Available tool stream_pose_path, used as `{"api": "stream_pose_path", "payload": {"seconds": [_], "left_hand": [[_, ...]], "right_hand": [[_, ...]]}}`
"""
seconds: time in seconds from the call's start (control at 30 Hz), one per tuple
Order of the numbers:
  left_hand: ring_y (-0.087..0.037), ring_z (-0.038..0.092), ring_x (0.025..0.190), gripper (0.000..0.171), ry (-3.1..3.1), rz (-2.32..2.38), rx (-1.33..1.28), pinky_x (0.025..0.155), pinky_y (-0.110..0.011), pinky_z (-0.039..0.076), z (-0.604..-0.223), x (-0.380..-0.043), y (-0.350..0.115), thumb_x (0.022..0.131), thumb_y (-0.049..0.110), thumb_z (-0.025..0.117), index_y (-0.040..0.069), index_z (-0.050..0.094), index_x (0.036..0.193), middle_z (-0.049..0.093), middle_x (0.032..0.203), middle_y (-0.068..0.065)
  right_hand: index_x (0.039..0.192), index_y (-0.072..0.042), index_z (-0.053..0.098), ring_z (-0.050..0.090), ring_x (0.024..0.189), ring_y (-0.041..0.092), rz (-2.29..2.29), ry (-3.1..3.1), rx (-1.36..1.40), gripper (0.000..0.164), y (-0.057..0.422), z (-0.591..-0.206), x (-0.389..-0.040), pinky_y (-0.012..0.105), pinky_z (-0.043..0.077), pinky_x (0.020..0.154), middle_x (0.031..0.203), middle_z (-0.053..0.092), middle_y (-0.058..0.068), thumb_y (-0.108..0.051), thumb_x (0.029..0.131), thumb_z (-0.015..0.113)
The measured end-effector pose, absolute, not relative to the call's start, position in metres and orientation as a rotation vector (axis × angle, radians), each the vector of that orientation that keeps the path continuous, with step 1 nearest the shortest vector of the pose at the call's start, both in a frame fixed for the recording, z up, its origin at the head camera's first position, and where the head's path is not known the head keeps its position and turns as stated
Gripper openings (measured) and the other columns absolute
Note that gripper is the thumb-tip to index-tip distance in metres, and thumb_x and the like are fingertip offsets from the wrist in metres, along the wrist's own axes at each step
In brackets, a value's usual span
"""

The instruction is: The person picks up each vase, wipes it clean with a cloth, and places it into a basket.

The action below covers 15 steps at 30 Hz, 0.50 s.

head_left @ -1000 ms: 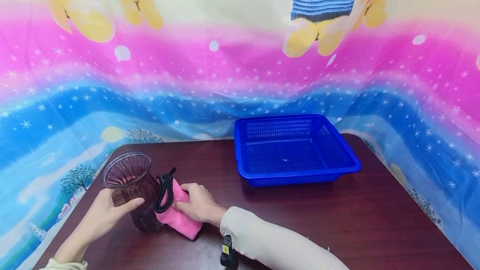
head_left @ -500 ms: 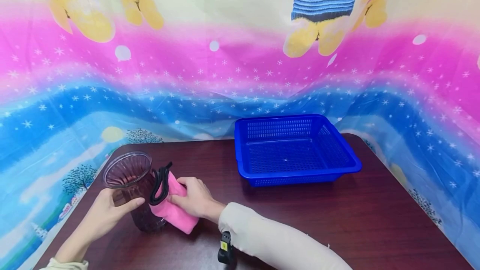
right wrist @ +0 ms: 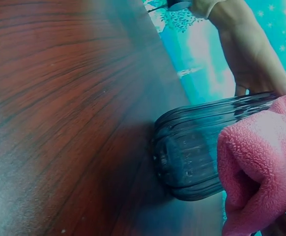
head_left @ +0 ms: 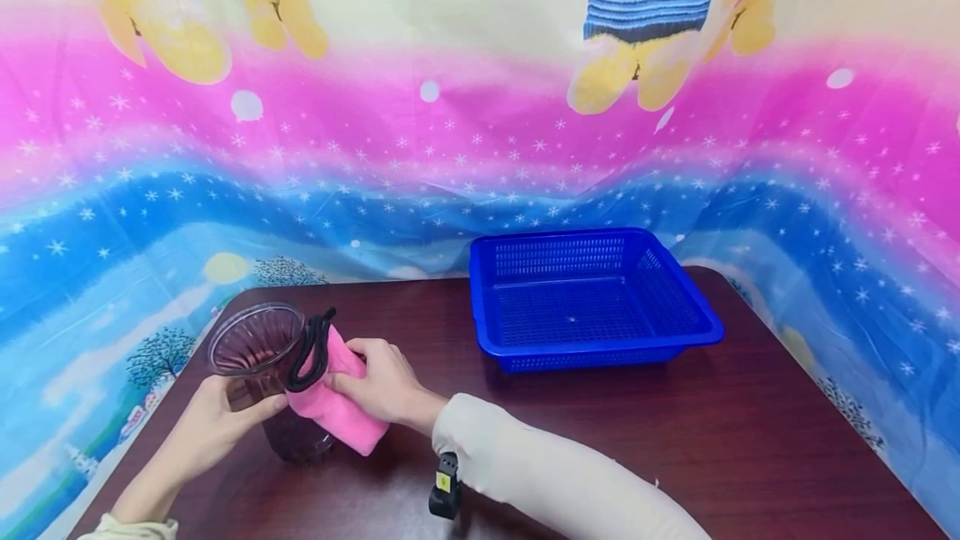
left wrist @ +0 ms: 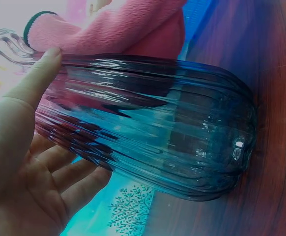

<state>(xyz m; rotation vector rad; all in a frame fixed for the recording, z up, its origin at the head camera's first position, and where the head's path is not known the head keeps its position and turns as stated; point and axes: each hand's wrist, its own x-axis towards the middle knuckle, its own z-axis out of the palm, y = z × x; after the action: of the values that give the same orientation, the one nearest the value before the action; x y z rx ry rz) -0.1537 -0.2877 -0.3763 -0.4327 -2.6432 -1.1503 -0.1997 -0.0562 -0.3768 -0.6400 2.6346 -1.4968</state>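
A ribbed, purplish glass vase [head_left: 296, 438] with a flared mouth stands at the left of the table, leaning slightly in the head view. My left hand [head_left: 210, 427] grips it below the mouth, thumb at the front and fingers behind. In my right hand [head_left: 382, 382] is a bunched pink plush cloth [head_left: 341, 415] with a black edge, held against the vase's right side. The left wrist view shows the cloth lying along the glass [left wrist: 202, 132]. Seen from the right wrist, folds of the cloth [right wrist: 261, 152] cover part of the vase; most of the right fingers are hidden there.
A blue plastic basket [head_left: 600, 350] with perforated sides sits toward the back right of the dark wooden table [head_left: 615, 440]. Behind the table hangs a printed curtain [head_left: 450, 140]. A small black device [head_left: 445, 486] hangs at the right sleeve.
My right hand and the cloth have slid up and to the left along the vase. The left hand and the vase have stayed almost still.
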Motion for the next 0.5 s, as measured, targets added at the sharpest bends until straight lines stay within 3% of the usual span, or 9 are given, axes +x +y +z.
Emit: {"api": "stream_pose_path", "payload": {"seconds": [0.5], "left_hand": [[0.016, 0.057, 0.092, 0.043, -2.635, -1.118, -0.432, 0.076, -0.005, 0.047, -0.3754, -0.1533, -0.2878, 0.083, 0.012, 0.074, 0.002, 0.058, 0.122, 0.057, 0.100, 0.038]], "right_hand": [[0.105, -0.021, 0.068, 0.054, 0.063, -0.001, -1.518, 2.605, -0.645, 0.027, -0.0574, -0.3691, -0.2002, 0.016, 0.046, 0.054, 0.075, 0.062, -0.011, -0.035, 0.083, 0.073]]}}
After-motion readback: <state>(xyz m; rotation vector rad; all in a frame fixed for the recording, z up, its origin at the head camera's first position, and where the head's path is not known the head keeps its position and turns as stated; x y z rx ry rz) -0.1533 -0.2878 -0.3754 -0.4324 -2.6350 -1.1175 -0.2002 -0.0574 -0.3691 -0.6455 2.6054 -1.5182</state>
